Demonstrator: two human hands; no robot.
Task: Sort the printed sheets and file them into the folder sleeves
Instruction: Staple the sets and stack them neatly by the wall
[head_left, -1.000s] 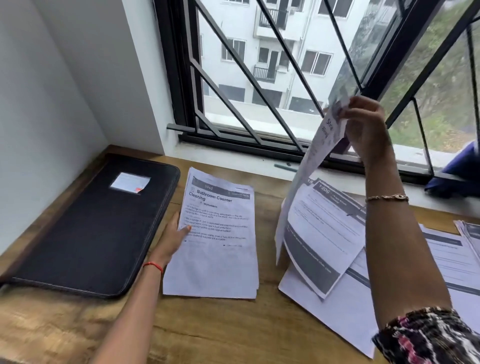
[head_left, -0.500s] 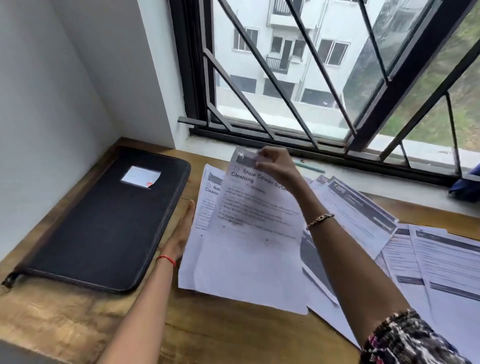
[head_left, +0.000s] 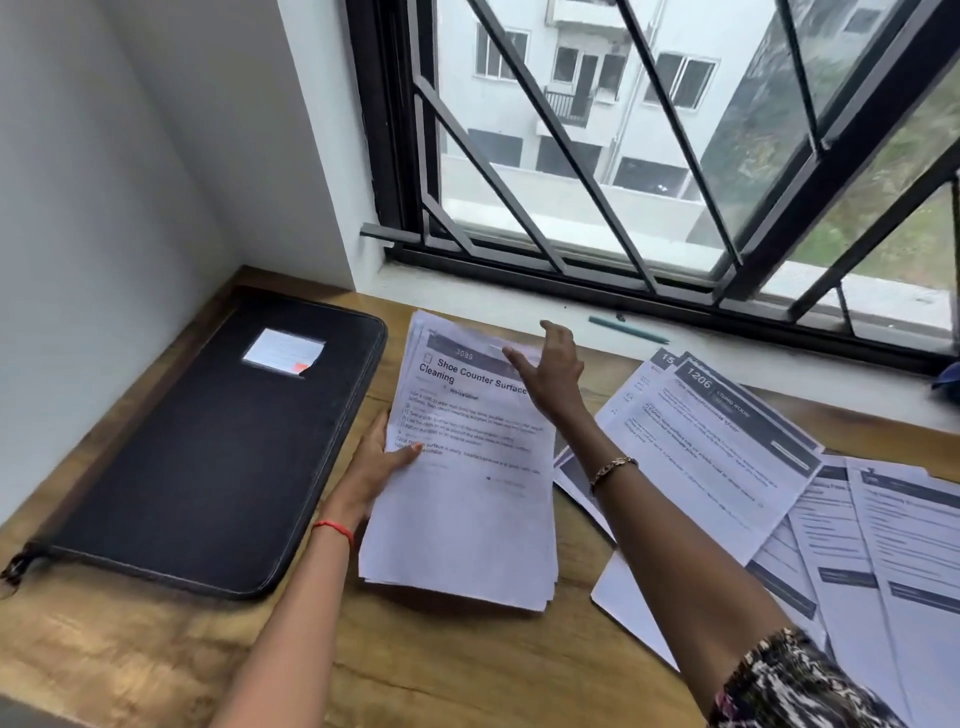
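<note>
A small stack of printed sheets (head_left: 467, 499) lies on the wooden desk, its top page headed "Shoe Counter Surface Cleaning". My left hand (head_left: 382, 462) rests at the stack's left edge, thumb lying on the top page. Just over the stack's upper right corner, my right hand (head_left: 553, 374) hovers with its fingers spread and holds nothing. A closed black zip folder (head_left: 208, 467) with a white label lies flat to the left of the stack. Several loose printed sheets (head_left: 727, 467) with dark header bars are fanned out at the right.
The wooden desk (head_left: 441, 665) meets a white wall on the left and a window sill with black bars behind. A teal pen (head_left: 626, 328) lies on the sill. Something dark blue (head_left: 948, 374) shows at the far right edge.
My right hand carried a sheet from the right pile, laid it on top of the left stack and let go. My left hand stayed at the stack's left edge.
</note>
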